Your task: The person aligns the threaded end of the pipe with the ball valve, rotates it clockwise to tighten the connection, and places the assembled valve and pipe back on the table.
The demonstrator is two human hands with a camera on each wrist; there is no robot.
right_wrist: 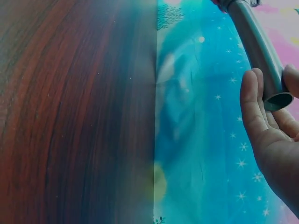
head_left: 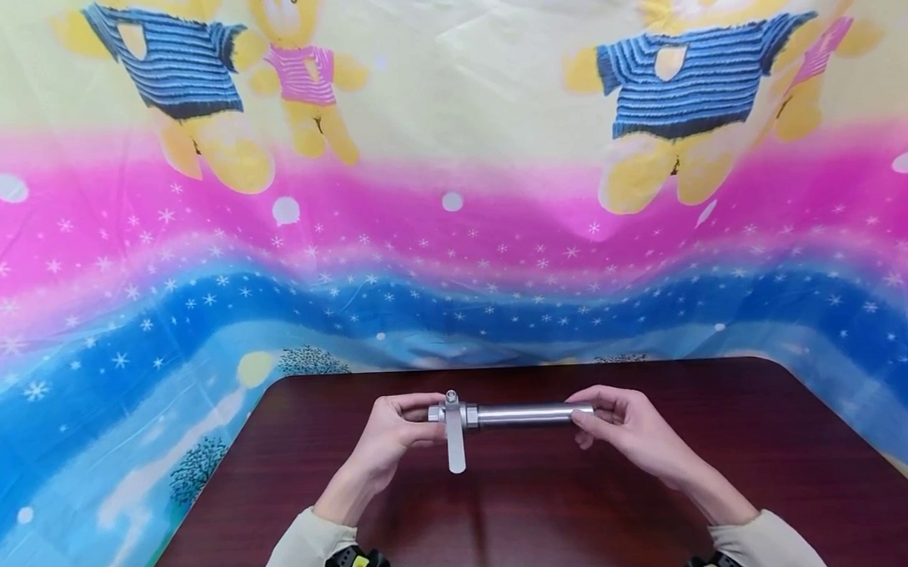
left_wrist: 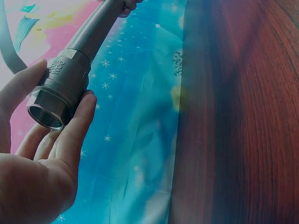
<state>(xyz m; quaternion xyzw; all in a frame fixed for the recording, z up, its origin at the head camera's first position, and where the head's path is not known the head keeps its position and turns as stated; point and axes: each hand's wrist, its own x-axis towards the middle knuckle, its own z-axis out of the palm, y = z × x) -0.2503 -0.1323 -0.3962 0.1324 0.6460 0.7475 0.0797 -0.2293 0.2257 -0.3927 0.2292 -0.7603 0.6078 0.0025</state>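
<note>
A metal ball valve (head_left: pixel 451 415) with a flat lever handle (head_left: pixel 455 447) is joined to a straight steel pipe (head_left: pixel 529 413), and the two are held level above the table. My left hand (head_left: pixel 388 436) grips the valve body between thumb and fingers. In the left wrist view, the valve's open threaded end (left_wrist: pixel 46 115) faces the palm, and raised lettering shows on the body. At the other end, my right hand (head_left: pixel 624 423) pinches the pipe near its tip. The pipe's hollow end (right_wrist: pixel 279 101) is visible between thumb and fingers in the right wrist view.
Below the hands lies a dark red-brown wooden table (head_left: pixel 582 513) with rounded far corners. A printed curtain (head_left: pixel 453 258) with bears and snowflakes hangs behind it and along both sides. Each wrist carries a black strapped device (head_left: pixel 356 565) by a pale sleeve (head_left: pixel 301 552).
</note>
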